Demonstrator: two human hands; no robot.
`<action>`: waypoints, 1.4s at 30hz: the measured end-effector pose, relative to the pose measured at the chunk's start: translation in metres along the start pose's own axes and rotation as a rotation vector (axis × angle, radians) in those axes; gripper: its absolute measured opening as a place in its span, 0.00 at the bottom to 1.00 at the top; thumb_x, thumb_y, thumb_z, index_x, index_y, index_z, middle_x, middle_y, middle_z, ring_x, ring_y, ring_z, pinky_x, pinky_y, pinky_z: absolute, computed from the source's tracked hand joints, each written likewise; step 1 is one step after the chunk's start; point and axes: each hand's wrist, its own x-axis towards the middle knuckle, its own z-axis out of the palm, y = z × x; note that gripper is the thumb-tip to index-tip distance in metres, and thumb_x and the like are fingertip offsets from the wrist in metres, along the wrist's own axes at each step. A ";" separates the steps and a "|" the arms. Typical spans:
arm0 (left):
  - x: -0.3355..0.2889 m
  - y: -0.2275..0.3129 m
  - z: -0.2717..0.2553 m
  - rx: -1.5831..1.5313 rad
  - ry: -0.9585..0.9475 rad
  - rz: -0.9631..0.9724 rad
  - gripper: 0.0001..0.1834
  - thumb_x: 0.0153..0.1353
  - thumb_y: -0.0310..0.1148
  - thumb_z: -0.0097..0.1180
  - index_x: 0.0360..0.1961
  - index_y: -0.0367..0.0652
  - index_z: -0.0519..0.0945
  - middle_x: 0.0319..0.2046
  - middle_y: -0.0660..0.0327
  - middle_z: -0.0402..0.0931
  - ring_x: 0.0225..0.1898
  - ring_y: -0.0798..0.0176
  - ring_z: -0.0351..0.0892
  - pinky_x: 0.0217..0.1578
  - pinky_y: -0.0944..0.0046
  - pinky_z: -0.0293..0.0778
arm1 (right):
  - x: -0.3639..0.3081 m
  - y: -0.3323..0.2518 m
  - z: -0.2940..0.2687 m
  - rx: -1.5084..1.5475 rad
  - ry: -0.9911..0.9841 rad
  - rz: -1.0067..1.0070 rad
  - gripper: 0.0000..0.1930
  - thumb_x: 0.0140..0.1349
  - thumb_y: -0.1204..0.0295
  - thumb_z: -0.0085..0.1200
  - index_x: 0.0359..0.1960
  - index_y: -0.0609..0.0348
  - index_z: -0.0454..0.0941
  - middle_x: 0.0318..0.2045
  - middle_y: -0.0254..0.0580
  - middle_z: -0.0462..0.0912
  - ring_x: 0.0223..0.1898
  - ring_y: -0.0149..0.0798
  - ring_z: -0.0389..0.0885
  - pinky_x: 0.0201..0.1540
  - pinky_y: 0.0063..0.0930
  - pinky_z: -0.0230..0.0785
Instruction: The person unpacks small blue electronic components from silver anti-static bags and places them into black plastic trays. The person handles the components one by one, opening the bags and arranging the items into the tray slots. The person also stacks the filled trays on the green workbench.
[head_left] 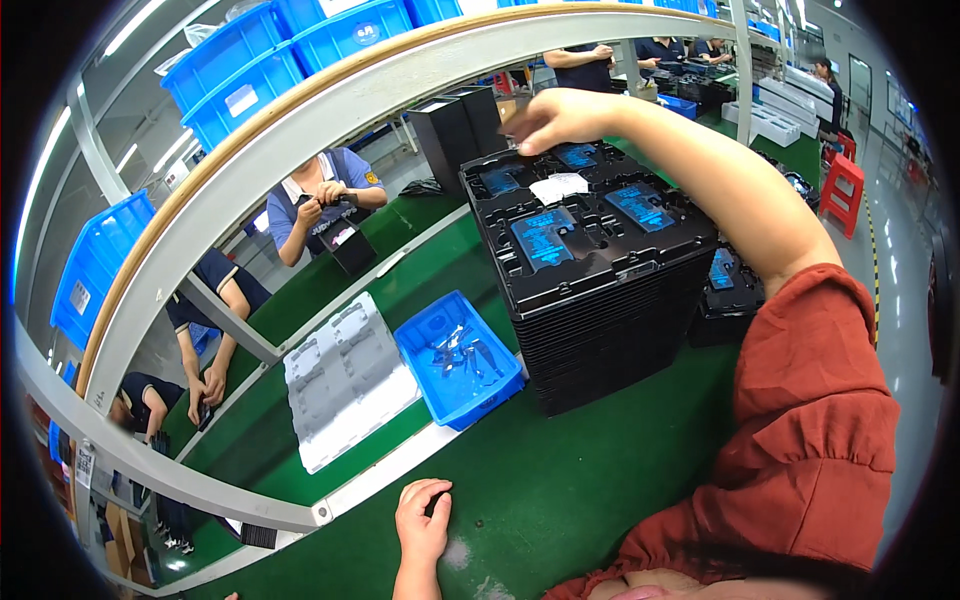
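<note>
A tall stack of black plastic trays [610,330] stands on the green table in front of me. Several flat pieces with blue faces [541,240] lie in the recesses of the top tray, and a white slip of paper [558,188] sits among them. Over the stack's far left edge reaches my right hand [565,115], its thumb apart from the slightly blurred fingers. I see nothing in it. My left hand [421,522] rests low on the green tabletop, loosely curled, with a gap between thumb and forefinger and nothing held.
Left of the stack is a blue bin [465,400] with small clear and dark pieces, beside a grey-white molded tray [350,380]. More black trays [728,300] stand to the right. A curved metal rail [200,215] carries blue bins [235,80]. Co-workers [325,200] work across the table.
</note>
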 end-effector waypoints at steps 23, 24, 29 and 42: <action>-0.002 -0.011 0.006 -0.029 -0.005 0.034 0.07 0.52 0.25 0.57 0.33 0.40 0.82 0.36 0.58 0.79 0.42 0.58 0.76 0.44 0.62 0.72 | -0.149 -0.010 0.029 0.947 0.666 0.516 0.23 0.47 0.84 0.56 0.49 0.67 0.74 0.32 0.45 0.79 0.31 0.37 0.78 0.36 0.27 0.73; -0.002 -0.013 0.005 -0.022 -0.002 0.033 0.07 0.52 0.24 0.57 0.34 0.40 0.82 0.37 0.58 0.79 0.42 0.58 0.76 0.44 0.62 0.71 | -0.147 -0.006 0.032 1.117 0.725 0.445 0.20 0.46 0.87 0.53 0.45 0.66 0.76 0.27 0.41 0.77 0.26 0.33 0.76 0.30 0.24 0.73; -0.004 -0.008 0.006 -0.028 -0.017 0.005 0.07 0.53 0.24 0.57 0.34 0.39 0.82 0.37 0.57 0.78 0.43 0.59 0.76 0.44 0.64 0.71 | -0.161 0.010 0.040 1.308 0.903 0.359 0.15 0.45 0.87 0.53 0.37 0.64 0.79 0.28 0.42 0.77 0.25 0.34 0.76 0.28 0.28 0.73; -0.003 -0.009 0.005 0.004 -0.013 -0.011 0.07 0.53 0.23 0.57 0.34 0.39 0.82 0.37 0.57 0.79 0.42 0.60 0.76 0.44 0.64 0.72 | -0.162 0.008 0.048 1.483 1.013 0.264 0.16 0.47 0.85 0.53 0.40 0.67 0.78 0.28 0.41 0.77 0.26 0.33 0.74 0.32 0.28 0.73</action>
